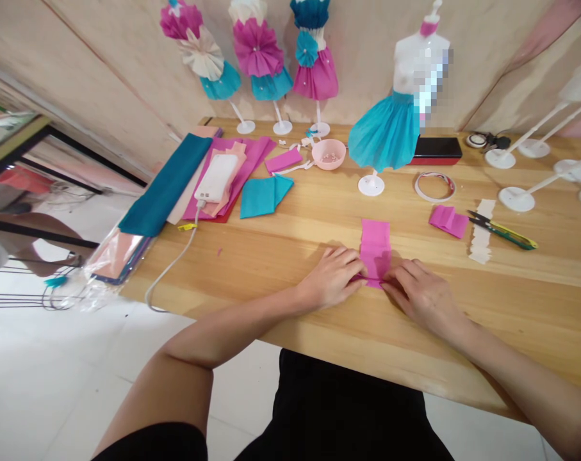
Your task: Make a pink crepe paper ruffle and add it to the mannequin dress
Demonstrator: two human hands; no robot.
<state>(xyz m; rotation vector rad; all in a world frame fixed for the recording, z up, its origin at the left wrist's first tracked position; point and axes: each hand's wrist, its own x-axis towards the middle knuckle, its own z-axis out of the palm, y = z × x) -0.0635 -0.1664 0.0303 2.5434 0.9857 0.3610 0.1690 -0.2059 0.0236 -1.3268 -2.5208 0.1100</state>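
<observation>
Both the left hand and right hand pinched the near end of a pink crepe-paper strip lying flat by the worktop's front edge, fingertips pressed onto it apparently to hold a fold down, with snips within reach toward the right edge.

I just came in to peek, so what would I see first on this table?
Probably the doll-sized mannequin in a fluffy teal skirt, standing at the back of the wooden table, with three little paper dresses in pink and teal lined up along the wall beside it. Nearer, the left hand and right hand press their fingertips on the near end of a bright pink paper strip.
</observation>
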